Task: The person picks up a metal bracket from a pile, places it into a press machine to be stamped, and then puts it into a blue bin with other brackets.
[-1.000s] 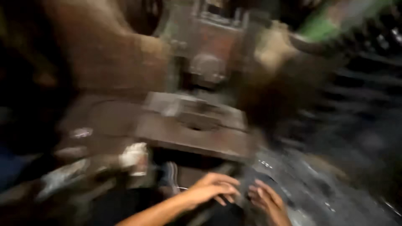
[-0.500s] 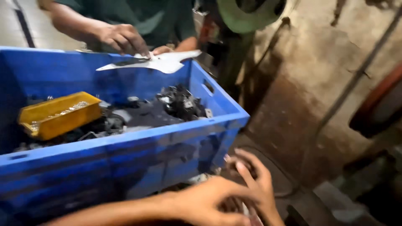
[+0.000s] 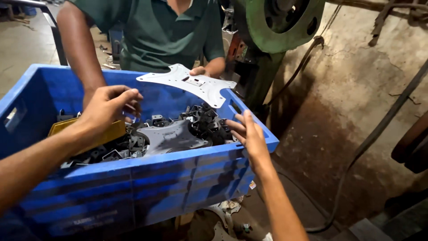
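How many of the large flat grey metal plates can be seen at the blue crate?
2: one plate a co-worker holds over the blue crate, one plate lies inside on dark parts. Others may be buried.

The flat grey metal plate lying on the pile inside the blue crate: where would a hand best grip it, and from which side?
Probably by the arm of the grey plate pointing toward the crate's right wall, coming from above on the right, where the right hand hovers. The plate lies flat on dark metal parts, and its spread corner arms stick out, giving fingers an edge to pinch. The left hand is farther, over the yellow tray.
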